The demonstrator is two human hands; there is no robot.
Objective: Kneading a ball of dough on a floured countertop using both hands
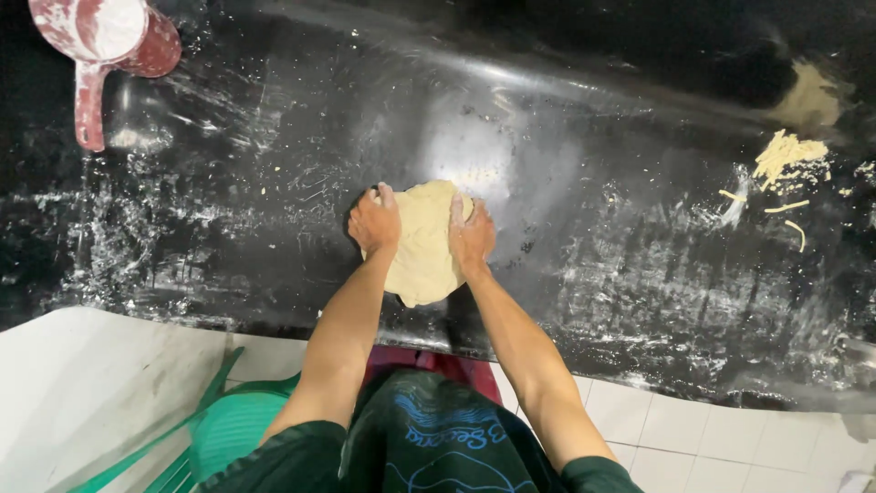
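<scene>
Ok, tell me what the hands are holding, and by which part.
Both hands press on the pale dough on the black counter: left hand on its upper left edge, right hand on its upper right edge. Nothing is lifted.

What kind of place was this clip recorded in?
Probably a kitchen or small food-making workspace. Both hands, left hand and right hand, press a slab of dough on a flour-dusted black worktop, with a floury red scoop and dough strips nearby.

I see bare forearms, dark green short sleeves at the shoulders, and a dark apron with a blue printed design.
</scene>
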